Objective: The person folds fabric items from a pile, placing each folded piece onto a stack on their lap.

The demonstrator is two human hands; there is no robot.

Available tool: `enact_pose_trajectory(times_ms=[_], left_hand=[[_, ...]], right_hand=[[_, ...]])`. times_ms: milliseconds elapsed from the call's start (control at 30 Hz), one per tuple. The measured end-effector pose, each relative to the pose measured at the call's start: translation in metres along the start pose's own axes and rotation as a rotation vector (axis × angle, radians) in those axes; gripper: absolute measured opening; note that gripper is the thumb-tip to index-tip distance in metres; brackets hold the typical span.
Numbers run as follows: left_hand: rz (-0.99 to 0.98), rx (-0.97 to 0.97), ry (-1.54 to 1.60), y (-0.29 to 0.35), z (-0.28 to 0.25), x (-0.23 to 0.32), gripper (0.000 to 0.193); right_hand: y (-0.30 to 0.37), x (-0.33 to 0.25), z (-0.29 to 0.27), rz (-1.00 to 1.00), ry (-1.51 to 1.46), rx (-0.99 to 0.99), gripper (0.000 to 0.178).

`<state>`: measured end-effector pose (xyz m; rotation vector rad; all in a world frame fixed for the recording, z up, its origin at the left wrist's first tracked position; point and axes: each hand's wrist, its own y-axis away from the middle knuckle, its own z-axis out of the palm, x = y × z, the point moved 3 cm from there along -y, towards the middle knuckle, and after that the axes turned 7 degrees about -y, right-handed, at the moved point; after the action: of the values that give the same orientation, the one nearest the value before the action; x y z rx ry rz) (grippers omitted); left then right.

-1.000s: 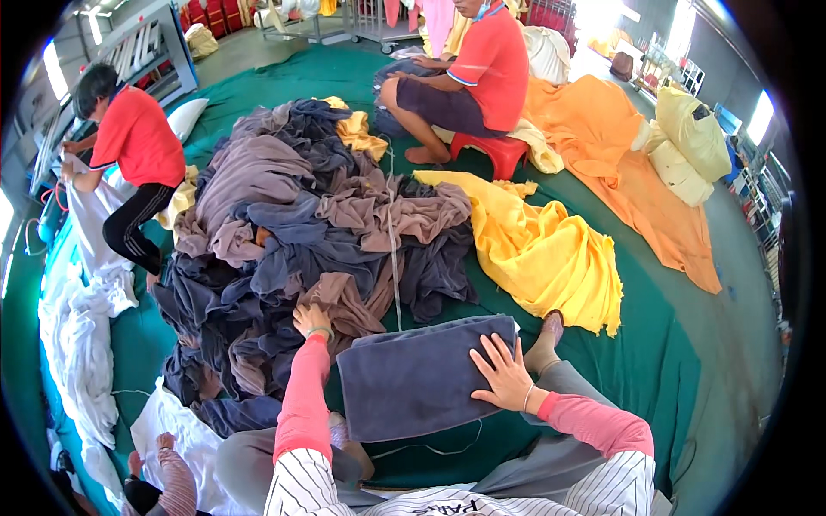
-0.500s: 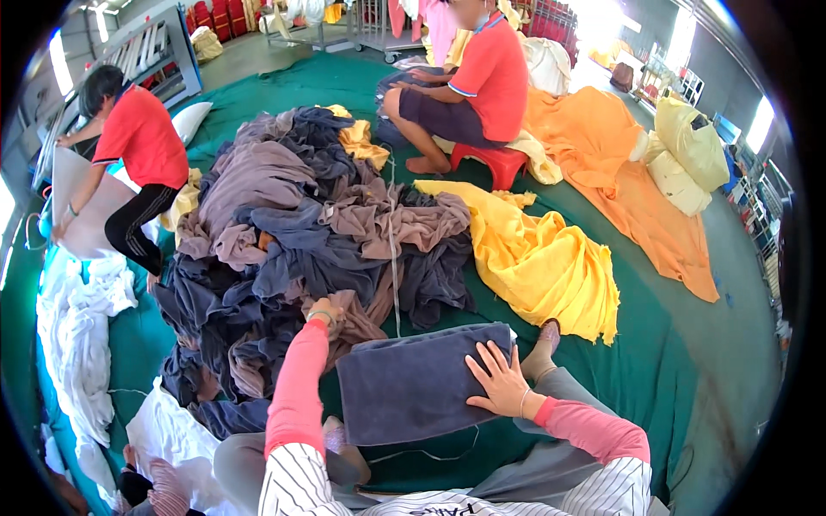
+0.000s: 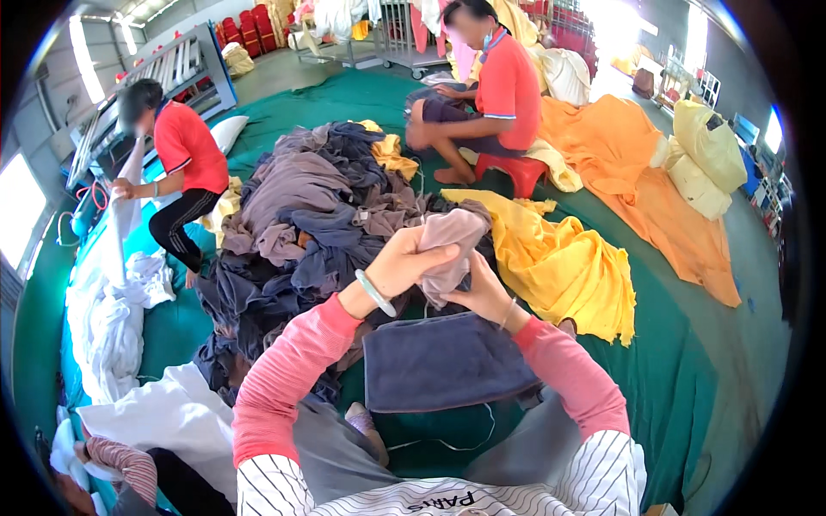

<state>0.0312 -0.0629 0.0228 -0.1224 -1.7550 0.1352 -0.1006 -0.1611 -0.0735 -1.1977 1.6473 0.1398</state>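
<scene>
Raised over the near edge of the pile, my left hand (image 3: 403,268) grips a bunched mauve cloth (image 3: 454,230), its thumb across the front. From the other side my right hand (image 3: 487,297) is closed on the lower part of the same cloth. Below them a folded dark blue cloth (image 3: 443,365) lies flat between my legs. Just beyond it rises a big heap of loose dark blue and mauve cloths (image 3: 297,189), partly hidden behind my hands and left arm.
Yellow cloth (image 3: 559,267) and orange cloth (image 3: 619,163) lie to the right, white cloths (image 3: 112,327) to the left. A person in red (image 3: 508,86) sits on a red stool (image 3: 512,175); another (image 3: 189,150) handles white cloth at left. A third person's striped sleeve (image 3: 129,469) shows lower left.
My left hand has lifted the mauve cloth from the heap. The right hand has left the folded dark blue cloth and now holds the mauve one too. The person at left has straightened up somewhat.
</scene>
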Motion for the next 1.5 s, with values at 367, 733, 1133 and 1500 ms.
enact_pose_trajectory(times_ms=[367, 733, 1133, 1500], left_hand=[[-0.330, 0.373, 0.513, 0.021, -0.038, -0.067, 0.076], [-0.334, 0.322, -0.104, 0.013, 0.001, -0.101, 0.038], [-0.046, 0.364, 0.769, 0.027, -0.048, -0.047, 0.028], [0.034, 0.710, -0.010, 0.034, -0.091, -0.068, 0.017]], right_hand=[[-0.024, -0.016, 0.020, 0.455, -1.034, -0.157, 0.020], [-0.028, -0.022, 0.000, 0.452, -1.221, -0.159, 0.026], [-0.027, 0.011, -0.064, 0.490, -1.404, 0.095, 0.028], [-0.021, 0.014, -0.097, 0.415, -1.343, 0.220, 0.043]])
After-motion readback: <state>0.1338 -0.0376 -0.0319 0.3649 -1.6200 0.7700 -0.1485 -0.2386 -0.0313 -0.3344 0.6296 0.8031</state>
